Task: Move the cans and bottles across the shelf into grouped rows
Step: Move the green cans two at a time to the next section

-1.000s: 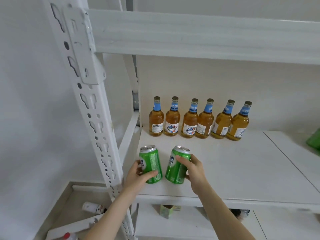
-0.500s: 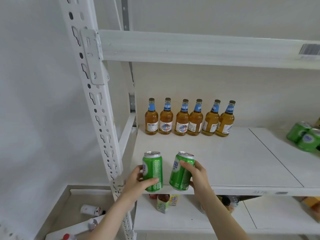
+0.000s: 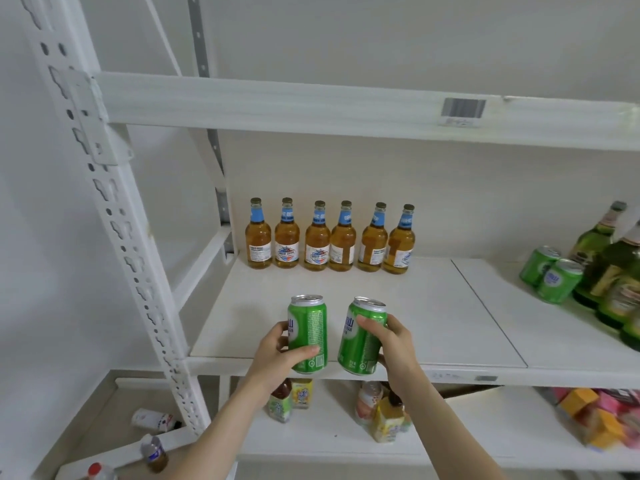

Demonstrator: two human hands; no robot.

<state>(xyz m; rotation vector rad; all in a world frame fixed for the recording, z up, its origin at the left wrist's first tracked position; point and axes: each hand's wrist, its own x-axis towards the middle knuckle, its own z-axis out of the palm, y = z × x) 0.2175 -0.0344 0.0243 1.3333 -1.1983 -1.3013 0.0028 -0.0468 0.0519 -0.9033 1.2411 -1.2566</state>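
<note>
The left hand (image 3: 273, 355) grips one green can (image 3: 308, 332), the right hand (image 3: 391, 344) another (image 3: 362, 336), at the shelf (image 3: 433, 320) front. Six amber bottles (image 3: 329, 237) line the back.

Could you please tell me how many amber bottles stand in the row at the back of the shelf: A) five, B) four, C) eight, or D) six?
D: six amber bottles, each with a blue neck label, stand side by side there.

green bottles (image 3: 620, 271) cut off by the right edge; barcode label (image 3: 462, 110) print too blurred to read
</note>
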